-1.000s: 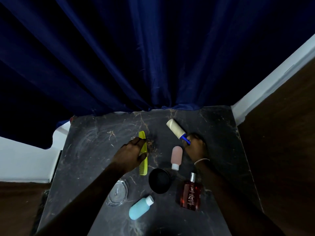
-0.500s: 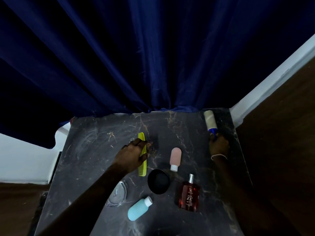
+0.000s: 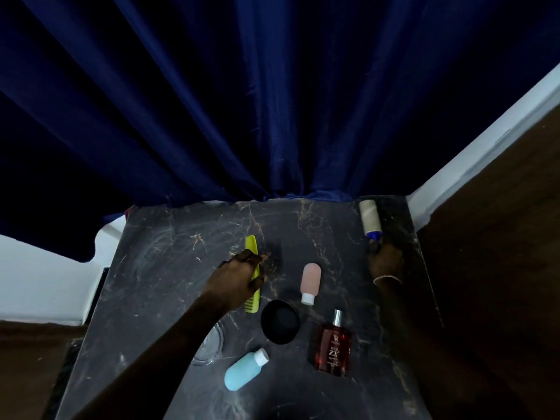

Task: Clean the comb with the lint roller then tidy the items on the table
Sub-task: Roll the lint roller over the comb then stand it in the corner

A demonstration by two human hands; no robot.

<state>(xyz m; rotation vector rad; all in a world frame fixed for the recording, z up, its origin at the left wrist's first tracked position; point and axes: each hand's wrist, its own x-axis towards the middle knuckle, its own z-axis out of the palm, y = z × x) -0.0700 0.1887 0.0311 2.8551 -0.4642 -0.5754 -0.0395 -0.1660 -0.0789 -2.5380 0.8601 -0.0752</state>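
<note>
Against the blue curtain, the right hand, grip closed on the lint roller, is parking it at the dark bench's far corner, away from where it was beside the pink bottle; the left hand is still pinning the comb flat, so tidying seems underway.

On the dark marble tabletop, the left hand presses on the yellow-green comb. The right hand holds the lint roller by its blue handle at the far right corner. Nearer lie a pink bottle, black jar, red perfume bottle and blue bottle.
</note>
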